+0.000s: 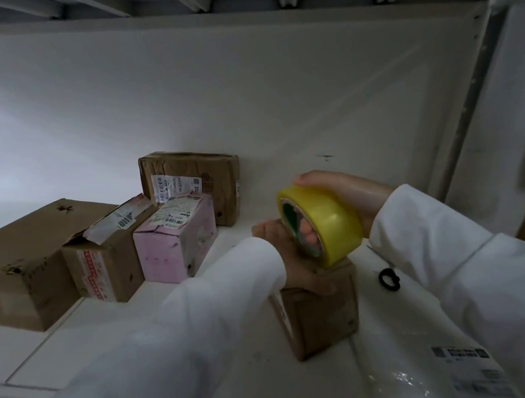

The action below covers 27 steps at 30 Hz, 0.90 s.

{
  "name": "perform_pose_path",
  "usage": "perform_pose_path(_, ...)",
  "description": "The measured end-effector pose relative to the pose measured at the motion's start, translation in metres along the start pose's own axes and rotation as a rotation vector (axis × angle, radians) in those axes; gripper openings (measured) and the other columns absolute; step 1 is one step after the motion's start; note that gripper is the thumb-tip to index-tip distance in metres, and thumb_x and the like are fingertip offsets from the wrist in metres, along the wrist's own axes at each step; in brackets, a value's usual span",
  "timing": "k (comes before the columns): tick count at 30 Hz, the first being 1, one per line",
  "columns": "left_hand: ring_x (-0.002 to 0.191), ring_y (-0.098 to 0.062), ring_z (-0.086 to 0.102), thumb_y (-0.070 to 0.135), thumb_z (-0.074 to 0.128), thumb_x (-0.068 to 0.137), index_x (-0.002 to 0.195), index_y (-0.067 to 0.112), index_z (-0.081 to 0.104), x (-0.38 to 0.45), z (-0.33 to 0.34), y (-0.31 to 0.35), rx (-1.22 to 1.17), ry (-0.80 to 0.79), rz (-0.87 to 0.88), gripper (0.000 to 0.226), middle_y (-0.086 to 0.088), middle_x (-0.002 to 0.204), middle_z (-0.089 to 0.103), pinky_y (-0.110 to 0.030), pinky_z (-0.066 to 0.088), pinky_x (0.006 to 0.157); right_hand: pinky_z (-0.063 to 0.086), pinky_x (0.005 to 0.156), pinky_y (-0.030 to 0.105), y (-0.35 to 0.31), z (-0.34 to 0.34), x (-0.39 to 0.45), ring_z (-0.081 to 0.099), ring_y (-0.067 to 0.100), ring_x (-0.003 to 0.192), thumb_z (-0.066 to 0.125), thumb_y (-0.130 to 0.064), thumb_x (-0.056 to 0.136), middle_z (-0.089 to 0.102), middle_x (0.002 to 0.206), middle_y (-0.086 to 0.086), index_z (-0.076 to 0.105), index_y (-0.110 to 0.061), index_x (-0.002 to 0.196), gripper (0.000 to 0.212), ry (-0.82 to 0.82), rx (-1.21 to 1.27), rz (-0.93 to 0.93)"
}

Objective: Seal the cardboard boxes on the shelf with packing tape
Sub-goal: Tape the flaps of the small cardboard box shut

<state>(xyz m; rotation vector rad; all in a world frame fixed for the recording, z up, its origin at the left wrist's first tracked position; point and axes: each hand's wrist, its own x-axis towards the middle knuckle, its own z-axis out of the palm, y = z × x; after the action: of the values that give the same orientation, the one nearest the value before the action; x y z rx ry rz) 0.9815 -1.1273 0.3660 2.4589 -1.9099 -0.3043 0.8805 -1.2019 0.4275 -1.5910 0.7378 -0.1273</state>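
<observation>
R hand (340,196) grips yellow plastic tape roll (322,223) atop small brown cardboard box (322,314) on white shelf (80,344) | L hand (293,256) holds box top beside roll, fingers unclear | risk: box tips if tape yanked, L hold loose

Five boxes (175,244), one tape roll (327,222)

shelf (69,339) | five boxes (12,268) | black ring (389,279) | label (461,356)

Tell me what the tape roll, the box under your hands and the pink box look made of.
Tape roll: glossy yellow plastic film, judging by its sheen. Small box: matte brown corrugated cardboard, scuffed. Pink box: probably printed cardboard; its torn, creased top edge suggests paperboard.
</observation>
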Motion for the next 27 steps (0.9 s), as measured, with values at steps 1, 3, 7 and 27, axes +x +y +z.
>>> perform_pose_path(1,0.135,-0.029,0.023,0.063,0.062,0.077,0.150,0.022,0.012,-0.001,-0.007,0.000,0.011,-0.013,0.006,0.097,-0.008,0.146,0.025,-0.034,0.018,0.111,0.051,0.069,0.034,0.000,-0.002,0.002,0.064,0.022,0.055,0.051,-0.048,0.089,0.067,0.065,0.011,0.061,-0.004,0.087,0.045,0.019,0.006,-0.009)
perform_pose_path(3,0.135,-0.028,0.026,0.062,0.063,0.077,0.150,0.025,0.013,0.000,-0.017,-0.002,0.015,-0.057,0.005,0.095,-0.005,0.146,0.028,-0.034,0.022,0.111,0.051,0.070,0.034,0.000,-0.004,0.009,0.065,0.022,0.056,0.051,-0.048,0.089,0.068,0.066,0.011,0.061,-0.004,0.089,0.045,0.026,0.024,-0.016)
perform_pose_path(7,0.136,-0.030,0.027,0.061,0.064,0.077,0.150,0.026,0.012,0.020,-0.025,-0.013,0.013,-0.132,-0.045,0.097,-0.006,0.147,0.028,-0.037,0.025,0.111,0.051,0.065,0.032,-0.004,-0.001,0.025,0.063,0.020,0.050,0.052,-0.045,0.090,0.067,0.061,0.010,0.061,-0.004,0.092,0.042,0.076,0.042,-0.035)
perform_pose_path(27,0.145,-0.027,-0.002,0.067,0.063,0.071,0.151,0.021,-0.010,0.060,-0.009,-0.047,-0.081,-0.032,-0.117,0.118,-0.006,0.157,0.000,-0.038,0.006,0.117,0.047,0.061,0.033,-0.018,-0.001,0.079,0.058,0.022,0.049,0.055,-0.046,0.087,0.063,0.060,0.012,0.062,-0.002,0.085,0.044,0.045,0.092,-0.001)
